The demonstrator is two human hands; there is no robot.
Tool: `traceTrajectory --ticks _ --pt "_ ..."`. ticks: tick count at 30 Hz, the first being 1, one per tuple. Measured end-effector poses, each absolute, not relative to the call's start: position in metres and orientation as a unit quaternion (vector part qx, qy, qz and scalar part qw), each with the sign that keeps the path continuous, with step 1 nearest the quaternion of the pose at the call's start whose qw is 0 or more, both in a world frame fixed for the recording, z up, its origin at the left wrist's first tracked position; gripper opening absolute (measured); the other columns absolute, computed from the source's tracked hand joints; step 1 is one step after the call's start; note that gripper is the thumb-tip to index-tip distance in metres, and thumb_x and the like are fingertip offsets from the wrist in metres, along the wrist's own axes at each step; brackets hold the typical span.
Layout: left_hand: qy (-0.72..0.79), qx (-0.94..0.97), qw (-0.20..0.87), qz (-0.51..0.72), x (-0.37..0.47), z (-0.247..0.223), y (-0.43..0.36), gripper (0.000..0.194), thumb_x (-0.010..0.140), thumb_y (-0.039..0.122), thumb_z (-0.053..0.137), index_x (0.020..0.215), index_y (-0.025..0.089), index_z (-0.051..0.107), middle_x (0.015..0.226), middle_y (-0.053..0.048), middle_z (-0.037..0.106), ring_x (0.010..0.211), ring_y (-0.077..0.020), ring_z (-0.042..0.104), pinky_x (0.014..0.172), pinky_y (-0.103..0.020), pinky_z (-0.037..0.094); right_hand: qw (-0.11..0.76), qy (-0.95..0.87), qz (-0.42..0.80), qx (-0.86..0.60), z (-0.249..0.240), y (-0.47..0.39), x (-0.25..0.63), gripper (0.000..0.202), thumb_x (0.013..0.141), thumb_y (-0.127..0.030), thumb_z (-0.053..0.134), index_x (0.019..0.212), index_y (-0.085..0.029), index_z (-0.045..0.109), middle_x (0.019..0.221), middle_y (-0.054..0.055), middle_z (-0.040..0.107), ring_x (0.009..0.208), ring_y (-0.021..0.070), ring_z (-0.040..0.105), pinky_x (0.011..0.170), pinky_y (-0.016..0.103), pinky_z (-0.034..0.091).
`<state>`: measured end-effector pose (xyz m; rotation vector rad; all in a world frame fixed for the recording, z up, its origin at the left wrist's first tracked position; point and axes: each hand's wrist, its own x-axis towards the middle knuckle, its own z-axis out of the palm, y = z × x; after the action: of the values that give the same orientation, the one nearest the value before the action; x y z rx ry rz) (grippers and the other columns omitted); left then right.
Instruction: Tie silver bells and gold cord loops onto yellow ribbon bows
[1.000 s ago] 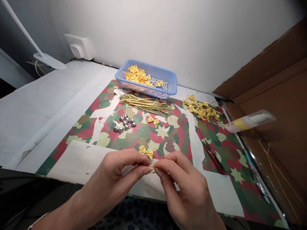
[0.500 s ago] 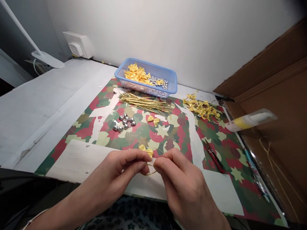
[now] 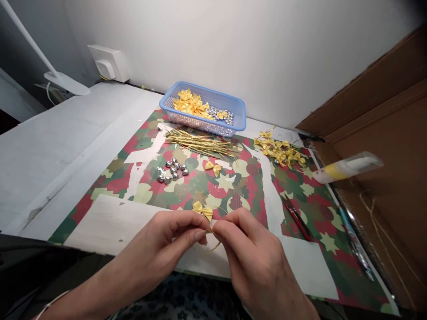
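Note:
My left hand (image 3: 182, 235) and my right hand (image 3: 248, 244) meet low in the middle, just above the table's near edge. Each pinches a thin gold cord (image 3: 213, 249), which bends in a small curve below the fingertips. A yellow ribbon bow (image 3: 203, 210) sits right behind my left fingertips; the fingers hide how it joins the cord. Farther off on the patterned paper lie a second yellow bow (image 3: 213, 168) and a cluster of silver heart-like beads (image 3: 173, 170). Beyond them rests a bundle of gold cords (image 3: 202, 143).
A blue basket (image 3: 245, 116) at the back holds yellow bows and silver beads. Several corded bows (image 3: 282, 149) lie to the right. Red-handled tweezers or scissors (image 3: 298, 220), a pen (image 3: 355, 242) and a clear-capped bottle (image 3: 347, 168) are near the cardboard wall (image 3: 376, 106).
My fingertips have drawn closer together. The cord loop between them has become a tight stretch with an end curving below, and the near bow shows a little more.

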<state>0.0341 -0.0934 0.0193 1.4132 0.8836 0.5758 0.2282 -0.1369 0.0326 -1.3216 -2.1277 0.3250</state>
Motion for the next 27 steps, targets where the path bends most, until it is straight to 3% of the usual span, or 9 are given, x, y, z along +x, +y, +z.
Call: traceTrajectory --ticks 9,20,23,27 --pt "0.392 0.611 0.647 0.233 0.0302 0.0191 -0.0896 0.021 0.104 0.031 0.054 0.098 0.024 0.073 0.102 -0.002 0.077 0.092 -0.0201 0.071 0.082 -0.030 0.055 0.277 -0.822 0.068 -0.494 0.0370 -0.1332 0.2278 0.030 0.096 0.001 0.045 0.090 -0.012 0.072 0.079 0.007 0.060 0.066 0.0164 0.058 0.055 0.026 0.049" --pt "0.420 0.673 0.545 0.271 0.0371 0.0230 -0.0910 0.017 0.098 0.022 0.059 0.088 0.022 0.073 0.082 0.002 0.074 0.076 -0.0151 0.066 0.069 -0.026 0.049 0.279 -0.831 0.004 -0.481 0.0419 -0.1316 0.2223 0.033 0.102 -0.004 0.041 0.083 -0.012 0.068 0.076 0.010 0.065 0.068 0.0192 0.064 0.057 0.029 0.052" --pt "0.409 0.670 0.552 0.282 0.0388 0.0241 -0.0897 0.020 0.098 0.020 0.058 0.085 0.022 0.073 0.080 0.003 0.072 0.074 -0.0137 0.064 0.067 -0.024 0.047 0.286 -0.828 0.028 -0.483 0.0396 -0.1332 0.2230 0.031 0.101 -0.002 0.042 0.088 -0.011 0.070 0.077 0.009 0.064 0.068 0.0186 0.063 0.058 0.029 0.053" --pt "0.407 0.632 0.591 0.293 0.0378 0.0255 -0.0889 0.018 0.097 0.021 0.059 0.085 0.022 0.073 0.080 0.002 0.072 0.075 -0.0140 0.063 0.068 -0.023 0.048 0.330 -0.792 0.146 -0.492 0.0373 -0.1342 0.2307 0.026 0.097 -0.002 0.048 0.107 -0.012 0.071 0.086 0.008 0.061 0.073 0.0169 0.062 0.061 0.027 0.054"
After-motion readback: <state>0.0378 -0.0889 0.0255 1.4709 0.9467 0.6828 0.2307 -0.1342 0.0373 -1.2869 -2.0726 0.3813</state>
